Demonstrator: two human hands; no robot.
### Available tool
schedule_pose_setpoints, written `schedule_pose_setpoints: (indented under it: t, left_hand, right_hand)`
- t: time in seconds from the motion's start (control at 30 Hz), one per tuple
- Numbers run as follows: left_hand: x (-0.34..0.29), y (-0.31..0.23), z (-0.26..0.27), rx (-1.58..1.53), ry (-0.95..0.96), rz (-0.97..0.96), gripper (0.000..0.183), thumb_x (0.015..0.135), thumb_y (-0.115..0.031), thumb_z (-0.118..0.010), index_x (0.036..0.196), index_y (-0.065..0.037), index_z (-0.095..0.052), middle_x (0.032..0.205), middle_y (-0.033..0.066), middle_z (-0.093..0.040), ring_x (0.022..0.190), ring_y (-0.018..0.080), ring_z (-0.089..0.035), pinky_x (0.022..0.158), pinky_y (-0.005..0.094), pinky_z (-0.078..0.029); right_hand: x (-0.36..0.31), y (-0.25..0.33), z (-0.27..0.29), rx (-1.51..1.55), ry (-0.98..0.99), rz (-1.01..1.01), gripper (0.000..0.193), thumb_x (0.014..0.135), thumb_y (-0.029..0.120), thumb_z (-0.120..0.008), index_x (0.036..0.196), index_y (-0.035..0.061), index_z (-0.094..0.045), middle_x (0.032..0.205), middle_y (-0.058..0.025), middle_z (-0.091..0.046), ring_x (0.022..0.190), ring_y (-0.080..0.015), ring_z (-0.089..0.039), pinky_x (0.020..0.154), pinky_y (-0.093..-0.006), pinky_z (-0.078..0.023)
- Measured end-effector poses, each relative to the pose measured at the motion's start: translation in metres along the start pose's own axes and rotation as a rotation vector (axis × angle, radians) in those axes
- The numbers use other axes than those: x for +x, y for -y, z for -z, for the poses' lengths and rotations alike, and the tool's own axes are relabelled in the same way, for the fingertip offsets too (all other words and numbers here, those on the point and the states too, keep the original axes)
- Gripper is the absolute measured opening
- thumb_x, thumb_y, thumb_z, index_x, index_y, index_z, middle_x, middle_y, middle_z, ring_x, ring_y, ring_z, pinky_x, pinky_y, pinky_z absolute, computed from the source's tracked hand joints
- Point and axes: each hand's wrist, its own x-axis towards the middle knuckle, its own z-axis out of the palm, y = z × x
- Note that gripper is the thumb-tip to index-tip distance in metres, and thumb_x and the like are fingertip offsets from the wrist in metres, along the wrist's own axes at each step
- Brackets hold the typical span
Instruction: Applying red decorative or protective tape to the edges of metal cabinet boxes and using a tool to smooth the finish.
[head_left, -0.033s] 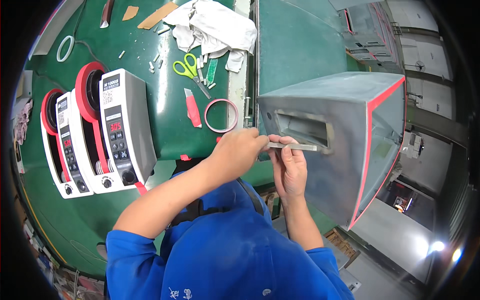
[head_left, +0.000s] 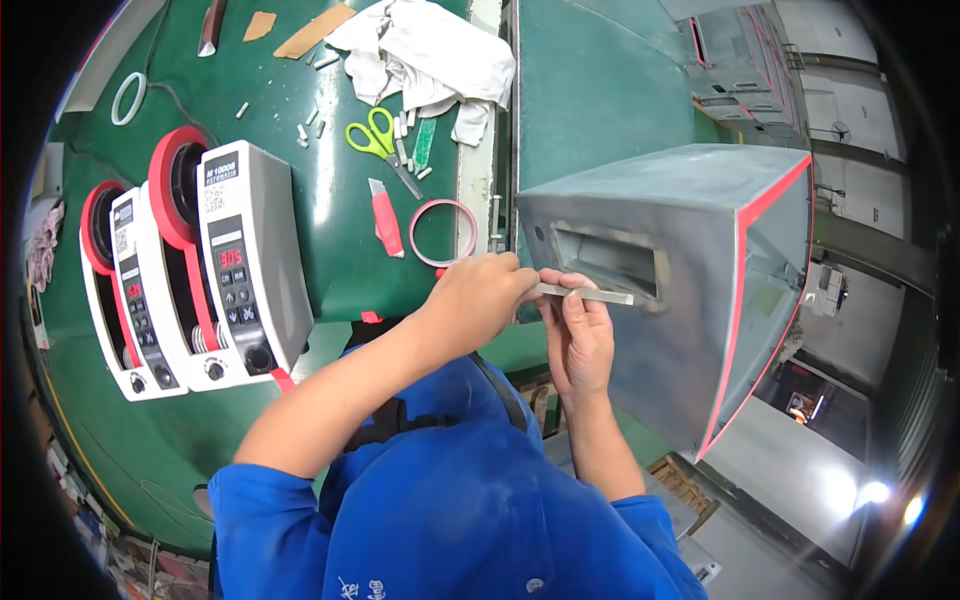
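Observation:
A slim, flat, pale grey strip is held level between my two hands, in front of the grey metal box. My left hand pinches its left end, back of the hand up, covering that end. Thumb and fingers of my right hand close on its middle, and the right end sticks out free. Beyond them, the box has a rectangular recessed opening in its facing wall, and red tape runs along its edges. A pink tape roll lies close beyond my left hand.
Two white tape dispensers with red rolls stand at left. On the green table lie green-handled scissors, a red-handled utility knife, white cloths, small pale pieces and cardboard scraps. A table edge runs beside the box.

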Motion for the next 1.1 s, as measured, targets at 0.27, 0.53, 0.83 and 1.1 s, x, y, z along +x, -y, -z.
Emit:
schedule_pose_setpoints:
  t: [0.27,0.53,0.83,1.1]
  left_hand:
    - [0.023,0.023,-0.038,-0.313,-0.047,0.147,0.022,0.080,-0.026,-0.057,0.071,-0.006,-0.062,0.060,0.0083,-0.054,0.056,0.0260,-0.054,0.049,0.0345,-0.041]
    - [0.047,0.039,-0.054,-0.351,-0.072,0.053,0.032,0.077,-0.033,-0.060,0.060,-0.007,-0.059,0.052,0.0078,-0.051,0.046,0.0243,-0.051,0.042,0.0327,-0.037]
    - [0.057,0.048,-0.059,-0.472,0.055,0.076,0.037,0.075,-0.037,-0.061,0.055,-0.006,-0.058,0.047,0.0070,-0.048,0.042,0.0242,-0.047,0.041,0.0323,-0.033]
    - [0.061,0.052,-0.065,-0.476,0.093,0.080,0.037,0.074,-0.036,-0.062,0.054,-0.006,-0.057,0.045,0.0085,-0.045,0.040,0.0232,-0.044,0.041,0.0322,-0.032]
  right_hand:
    - [0.015,-0.017,0.009,-0.162,-0.234,0.070,0.018,0.088,0.010,-0.052,0.102,-0.0005,-0.053,0.108,-0.0132,-0.056,0.088,-0.0113,-0.052,0.079,-0.0236,-0.041]
    - [0.021,-0.018,0.012,-0.111,-0.371,0.102,0.016,0.087,0.007,-0.051,0.101,-0.0008,-0.054,0.110,-0.0132,-0.056,0.078,-0.0070,-0.053,0.075,-0.0205,-0.045]
    - [0.024,-0.020,0.005,-0.130,-0.485,0.151,0.013,0.087,0.007,-0.052,0.093,-0.0032,-0.057,0.111,-0.0134,-0.054,0.077,-0.0092,-0.053,0.073,-0.0223,-0.045]
    - [0.025,-0.021,0.006,-0.129,-0.523,0.182,0.016,0.087,0.008,-0.052,0.095,-0.0053,-0.056,0.113,-0.0151,-0.053,0.083,-0.0112,-0.053,0.075,-0.0235,-0.045]
